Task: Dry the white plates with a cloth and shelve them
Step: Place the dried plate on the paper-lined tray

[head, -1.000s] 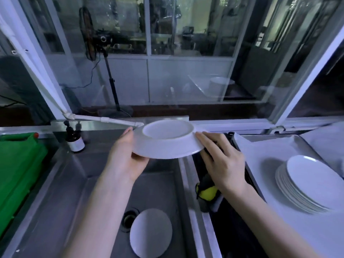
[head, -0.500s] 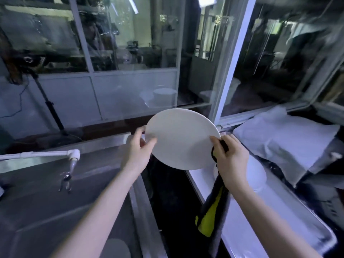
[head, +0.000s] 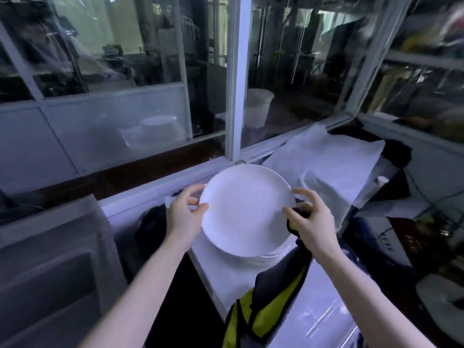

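I see a plain white plate (head: 244, 209) over a white stack (head: 276, 257), a dark grey cloth (head: 263, 305) with yellow-green panels, white paper (head: 326, 159), and a pale window frame (head: 234, 79).
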{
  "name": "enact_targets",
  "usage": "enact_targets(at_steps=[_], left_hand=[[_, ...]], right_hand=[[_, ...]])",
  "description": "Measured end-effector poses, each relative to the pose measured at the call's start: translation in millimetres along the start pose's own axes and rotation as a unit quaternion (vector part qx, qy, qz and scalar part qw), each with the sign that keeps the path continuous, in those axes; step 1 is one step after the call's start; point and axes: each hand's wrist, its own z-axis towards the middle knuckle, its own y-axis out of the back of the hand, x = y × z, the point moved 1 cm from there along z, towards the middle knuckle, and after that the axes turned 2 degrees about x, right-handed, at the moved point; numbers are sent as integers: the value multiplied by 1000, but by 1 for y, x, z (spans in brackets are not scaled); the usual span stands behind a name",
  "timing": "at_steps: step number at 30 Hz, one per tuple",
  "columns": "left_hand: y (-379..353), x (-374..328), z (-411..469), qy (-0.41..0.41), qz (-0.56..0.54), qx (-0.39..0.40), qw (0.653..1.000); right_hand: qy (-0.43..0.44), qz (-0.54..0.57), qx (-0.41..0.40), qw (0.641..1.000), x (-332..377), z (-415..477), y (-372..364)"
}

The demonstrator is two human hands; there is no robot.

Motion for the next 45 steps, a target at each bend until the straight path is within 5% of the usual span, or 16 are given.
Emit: enact_targets(at_steps=[21, 30, 45], left_hand=[[-144, 77, 47, 213, -26, 59, 975], [-138, 81, 55, 175, 100, 71, 977], [-139, 91, 45, 157, 147, 63, 975]], right_hand=[[-164, 22, 132, 977, -164, 90, 9], [-138, 13, 140, 980, -178, 95, -2], [-133, -19, 163, 977, -174, 91, -5]])
